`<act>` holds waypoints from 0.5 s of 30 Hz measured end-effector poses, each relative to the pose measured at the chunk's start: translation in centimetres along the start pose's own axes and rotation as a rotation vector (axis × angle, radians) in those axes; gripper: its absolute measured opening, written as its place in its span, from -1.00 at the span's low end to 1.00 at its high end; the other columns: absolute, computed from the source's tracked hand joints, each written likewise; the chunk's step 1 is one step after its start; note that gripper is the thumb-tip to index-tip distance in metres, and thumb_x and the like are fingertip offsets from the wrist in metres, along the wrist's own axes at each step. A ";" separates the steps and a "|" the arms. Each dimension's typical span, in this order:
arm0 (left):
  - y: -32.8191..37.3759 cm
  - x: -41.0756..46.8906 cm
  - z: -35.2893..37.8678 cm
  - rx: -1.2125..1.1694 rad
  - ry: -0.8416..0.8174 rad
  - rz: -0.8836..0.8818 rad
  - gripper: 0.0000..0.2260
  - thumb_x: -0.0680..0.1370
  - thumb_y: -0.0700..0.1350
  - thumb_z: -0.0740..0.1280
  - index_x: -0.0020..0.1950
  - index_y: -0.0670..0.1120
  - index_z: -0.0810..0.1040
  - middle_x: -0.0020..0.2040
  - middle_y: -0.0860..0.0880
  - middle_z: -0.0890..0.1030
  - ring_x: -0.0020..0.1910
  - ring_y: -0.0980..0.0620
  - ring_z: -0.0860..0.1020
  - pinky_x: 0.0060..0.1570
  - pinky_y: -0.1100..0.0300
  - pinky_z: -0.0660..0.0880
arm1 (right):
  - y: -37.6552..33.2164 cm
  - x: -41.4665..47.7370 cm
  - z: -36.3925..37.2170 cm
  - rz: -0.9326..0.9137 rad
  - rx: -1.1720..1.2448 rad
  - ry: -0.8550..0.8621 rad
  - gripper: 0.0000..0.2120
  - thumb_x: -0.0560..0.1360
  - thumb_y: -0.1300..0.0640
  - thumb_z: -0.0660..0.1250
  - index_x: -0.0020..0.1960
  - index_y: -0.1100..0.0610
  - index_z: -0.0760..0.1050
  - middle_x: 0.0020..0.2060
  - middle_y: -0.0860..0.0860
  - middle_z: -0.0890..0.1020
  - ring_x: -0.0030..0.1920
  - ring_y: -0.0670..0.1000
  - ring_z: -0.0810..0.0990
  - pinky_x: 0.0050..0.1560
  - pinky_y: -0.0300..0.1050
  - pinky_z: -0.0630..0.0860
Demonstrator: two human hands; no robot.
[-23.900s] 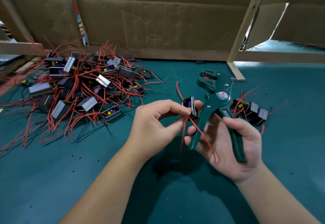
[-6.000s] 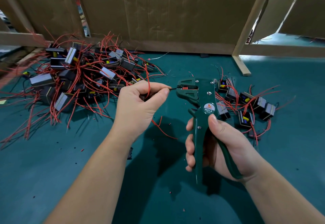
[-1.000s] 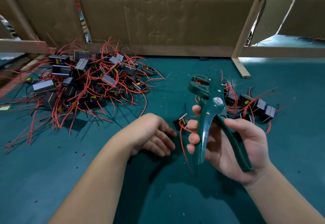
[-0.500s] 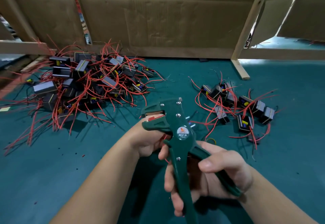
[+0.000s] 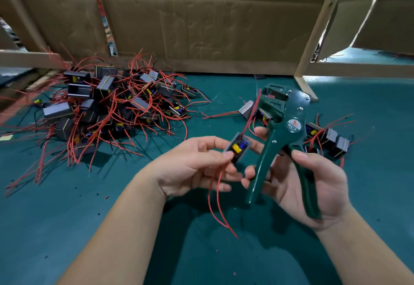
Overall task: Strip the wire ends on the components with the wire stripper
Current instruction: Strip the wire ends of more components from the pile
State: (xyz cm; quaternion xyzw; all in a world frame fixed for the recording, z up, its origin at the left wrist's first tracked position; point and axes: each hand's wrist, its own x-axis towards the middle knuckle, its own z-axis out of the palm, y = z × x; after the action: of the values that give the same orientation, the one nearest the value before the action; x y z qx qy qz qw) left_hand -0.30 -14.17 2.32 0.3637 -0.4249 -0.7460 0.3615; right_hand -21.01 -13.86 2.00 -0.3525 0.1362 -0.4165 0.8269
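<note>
While one component (image 5: 238,148) is pinched, one stripper (image 5: 282,114) tilts

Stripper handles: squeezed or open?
Open: handles of the wire stripper splay wide apart in the right hand.

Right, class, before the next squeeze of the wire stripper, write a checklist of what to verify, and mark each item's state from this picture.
1. The left hand pinches the component securely: ok.
2. The right hand holds the wire stripper by its handles: ok.
3. The handles are spread, ready to squeeze: ok.
4. The upper red wire is seated in the stripper's head: cannot tell, it runs up beside the head.
5. The hanging red wires are clear of the tool: ok.
</note>
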 end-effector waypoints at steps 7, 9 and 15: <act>-0.4 0.0 1.1 0.392 0.056 -0.061 -0.58 0.42 0.18 0.40 0.08 -0.08 0.42 -0.28 0.03 0.63 -0.32 0.05 0.62 -0.31 0.20 0.57 | 0.5 0.3 0.7 0.104 -0.055 -0.030 -0.30 0.25 0.15 0.54 0.32 0.33 0.42 0.03 0.31 0.52 -0.17 0.27 0.62 -0.04 0.24 0.55; -0.6 0.4 1.2 0.428 0.176 0.090 -0.55 0.39 0.22 0.42 0.13 -0.03 0.47 -0.12 0.02 0.62 -0.22 0.13 0.60 -0.27 0.26 0.53 | 0.9 0.4 0.8 0.128 -0.064 -0.030 -0.29 0.25 0.16 0.54 0.32 0.34 0.42 -0.01 0.30 0.55 -0.17 0.28 0.62 -0.05 0.25 0.54; -1.1 1.1 1.3 0.277 0.152 0.302 -0.70 0.45 -0.04 0.32 0.12 -0.15 0.54 -0.03 -0.22 0.61 -0.13 -0.07 0.52 -0.06 0.16 0.49 | 1.3 0.2 1.2 0.130 0.017 -0.065 -0.43 0.27 0.18 0.53 0.24 0.29 0.50 -0.11 0.30 0.61 -0.14 0.32 0.63 -0.04 0.28 0.55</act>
State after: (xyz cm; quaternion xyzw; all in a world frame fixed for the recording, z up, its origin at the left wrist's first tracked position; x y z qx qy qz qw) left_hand -2.18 -14.18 1.62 0.3971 -0.5446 -0.5884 0.4467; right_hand -19.51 -12.99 1.98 -0.3491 0.1284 -0.3511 0.8592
